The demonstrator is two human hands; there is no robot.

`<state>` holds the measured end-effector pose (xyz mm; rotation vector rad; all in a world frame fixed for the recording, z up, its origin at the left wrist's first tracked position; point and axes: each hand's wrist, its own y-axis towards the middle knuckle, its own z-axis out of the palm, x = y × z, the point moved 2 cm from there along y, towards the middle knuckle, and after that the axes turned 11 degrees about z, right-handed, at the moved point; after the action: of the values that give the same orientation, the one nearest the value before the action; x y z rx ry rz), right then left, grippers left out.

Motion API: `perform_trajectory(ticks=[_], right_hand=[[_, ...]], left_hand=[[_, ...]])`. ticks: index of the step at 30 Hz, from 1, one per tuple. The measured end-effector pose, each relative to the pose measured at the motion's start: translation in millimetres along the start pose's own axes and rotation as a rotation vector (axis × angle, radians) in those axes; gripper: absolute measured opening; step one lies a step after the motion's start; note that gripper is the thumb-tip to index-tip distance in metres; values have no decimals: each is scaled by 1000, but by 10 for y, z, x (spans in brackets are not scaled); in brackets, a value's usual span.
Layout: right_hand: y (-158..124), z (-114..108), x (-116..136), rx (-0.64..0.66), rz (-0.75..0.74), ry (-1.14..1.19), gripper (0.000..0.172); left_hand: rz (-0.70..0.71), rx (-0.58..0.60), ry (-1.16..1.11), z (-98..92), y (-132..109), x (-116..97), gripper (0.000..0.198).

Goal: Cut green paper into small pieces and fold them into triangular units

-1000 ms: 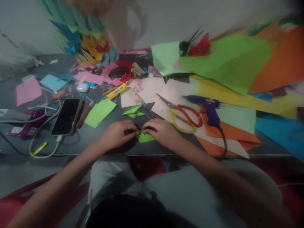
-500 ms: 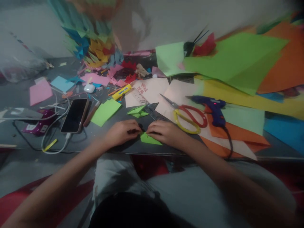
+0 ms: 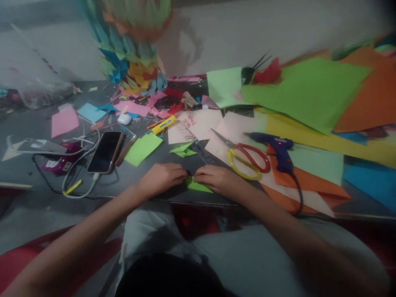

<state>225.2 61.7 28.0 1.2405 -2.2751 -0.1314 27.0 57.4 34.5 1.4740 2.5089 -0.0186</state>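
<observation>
A small folded green paper point(image 3: 199, 187) lies at the table's front edge between my hands. My left hand point(image 3: 163, 177) has its fingers bent together at the paper's left end. My right hand point(image 3: 216, 178) presses closed fingers on its upper right part. Just beyond them sits a folded green paper piece point(image 3: 183, 150). Flat green sheets point(image 3: 143, 148) lie to the left of it. Scissors point(image 3: 244, 159) with red and yellow handles rest right of my right hand, beside a blue glue gun point(image 3: 275, 146) with a red light.
A phone point(image 3: 105, 152) on a cable and a purple power socket point(image 3: 63, 159) lie left. A glue stick point(image 3: 163, 124) and ruler point(image 3: 202, 152) are beyond my hands. Large coloured sheets point(image 3: 309, 90) cover the right; a paper-piece structure point(image 3: 136, 62) stands behind.
The whole view has shifted, so the table's things appear slightly lower, those at the left also further right. My hands remain at the small green paper, with their fingers slightly changed in position.
</observation>
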Motion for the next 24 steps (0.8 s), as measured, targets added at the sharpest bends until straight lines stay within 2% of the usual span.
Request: perform_trajectory(ticks=[5,7,9,10,12,15,19,24], right_hand=[[18,-13,10,44,31,-40,24],[30,-27,8,49,39,-55,24],[38,-39,2,47,49,-63,24],[39,-41,-1,45,45,-66,24],[36,-37,-9,48,36,-72,24],[25,-15,-28,34,42,-65,25],[14,-4,-52,41,59,-86,27],[4,-117,-35,140,114,-112,27]], left_hand=[[-76,-11,144,-48,-112,-125,20],[-165,-58,182,-59,-162,-179,21],[-251,-154,199,-55,-187,-233,21],[-252,-202,194,-41,-186,-262,21],[-168,-252,164,12,-162,-321,24],[-41,-219,105,107,-125,-373,29],[-69,-176,111,135,-126,-376,31],[-110,-159,122,101,-129,-416,29]])
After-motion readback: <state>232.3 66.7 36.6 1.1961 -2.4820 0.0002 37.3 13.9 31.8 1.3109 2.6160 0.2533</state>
